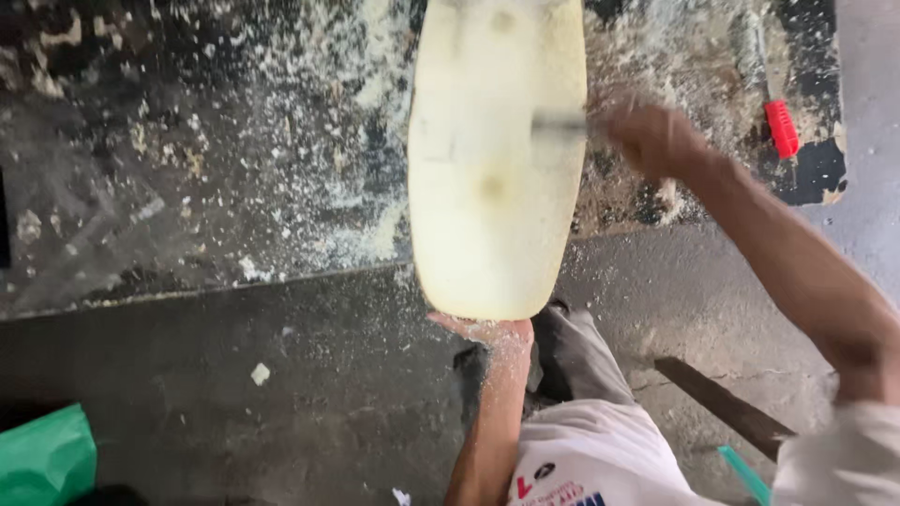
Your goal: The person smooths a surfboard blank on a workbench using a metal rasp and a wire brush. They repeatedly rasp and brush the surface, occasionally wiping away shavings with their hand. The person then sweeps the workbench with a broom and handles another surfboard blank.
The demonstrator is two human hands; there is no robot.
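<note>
Head view, looking down: pale carved wooden blank (497,159), long and rounded, stands at the centre of the frame, its near end resting on the left hand (483,330). That hand is cupped open under the blank's bottom edge, palm up, dusted with chips, propping rather than gripping. Right of the blank, the right hand (652,136) is blurred in motion, closed around a tool handle; a dark blade or shaft (558,124) meets the blank's right flank, exact kind not clear. Around the blank's upper half, wood shavings (309,141) lie thick on a dark mat. Beyond the right hand, a small red tool (781,128). Far left and below the blank, a green bag (42,459). Judgement: blank looks stiff, fairly heavy, smooth and dusty; best steadied from beneath its near end or by both flanks.
</note>
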